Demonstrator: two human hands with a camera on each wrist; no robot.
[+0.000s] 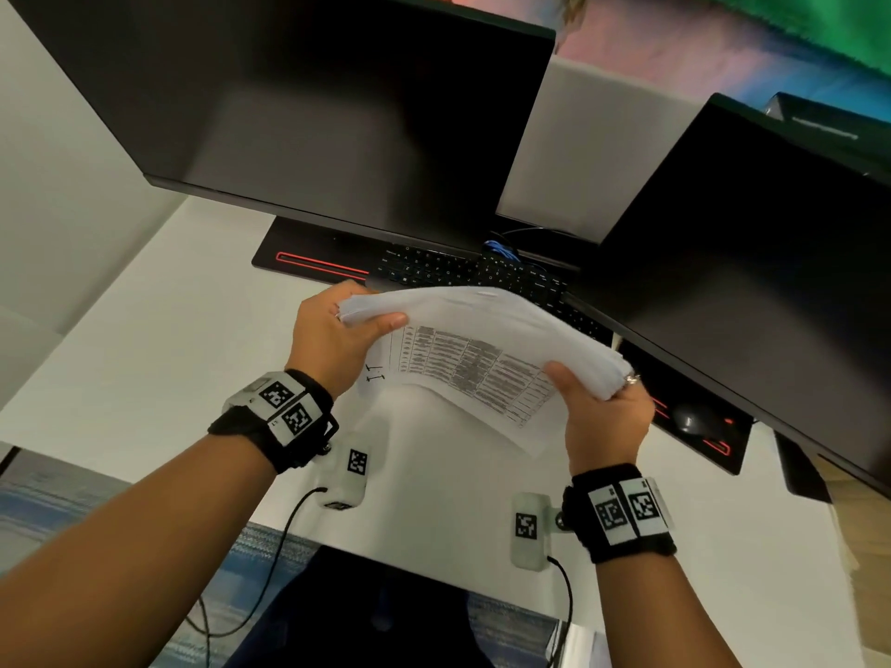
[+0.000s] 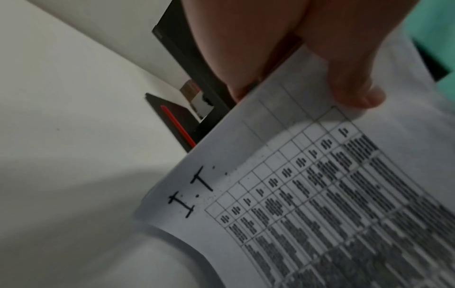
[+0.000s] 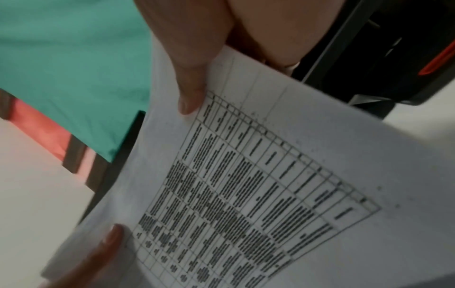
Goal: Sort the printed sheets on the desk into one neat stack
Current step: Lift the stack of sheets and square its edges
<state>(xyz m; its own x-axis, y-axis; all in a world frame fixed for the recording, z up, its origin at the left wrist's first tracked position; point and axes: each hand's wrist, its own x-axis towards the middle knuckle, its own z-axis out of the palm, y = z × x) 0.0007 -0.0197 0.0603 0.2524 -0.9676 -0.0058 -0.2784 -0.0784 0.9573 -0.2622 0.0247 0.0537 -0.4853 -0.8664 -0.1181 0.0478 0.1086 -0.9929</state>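
Observation:
A bundle of printed sheets (image 1: 472,349) with a dense table on the near face is held up above the white desk (image 1: 159,330), sagging between both hands. My left hand (image 1: 337,335) grips its left edge, thumb on the near side and fingers behind. My right hand (image 1: 602,402) grips the right edge the same way. In the left wrist view the thumb presses the printed sheets (image 2: 320,194) near a handwritten "I.T". The right wrist view shows my thumb on the top edge of the printed sheets (image 3: 246,185) and the other hand's thumb at the bottom left.
Two dark monitors (image 1: 337,113) (image 1: 752,262) stand at the back of the desk. A black keyboard (image 1: 482,272) lies under them on a red-trimmed mat (image 1: 308,262), with a mouse (image 1: 692,419) at the right. Cables hang from both wrist units.

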